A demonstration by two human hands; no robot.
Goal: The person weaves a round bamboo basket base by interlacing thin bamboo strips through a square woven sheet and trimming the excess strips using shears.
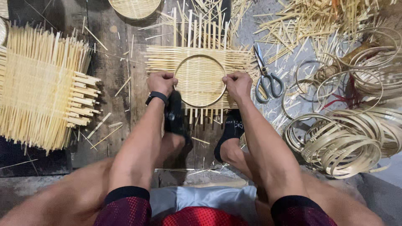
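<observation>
We sit low over dark wooden floor boards (113, 62), and straight ahead at twelve o'clock lies a flat woven bamboo mat (200, 62) with loose strip ends sticking out on every side. A round bamboo hoop (200, 80) rests on its middle. Our left hand (161, 82) grips the hoop's rim at nine o'clock, fingers curled down and pressed together on it; our right hand (237, 83) does the same at three o'clock. Both feet in black socks (231, 129) sit on the mat's near edge.

We judge the mat light, thin and springy, stiff along each strip yet easy to split or kink, so it is best held at the hoop's rim on opposite sides, not by the frayed ends. The hoop looks stiff but flexes under pressure.

At nine o'clock lies a larger woven panel (39, 90); at two o'clock, scissors (266, 75); at four o'clock, a pile of coiled bamboo rings (343, 142). Offcuts (310, 21) scatter at one o'clock.
</observation>
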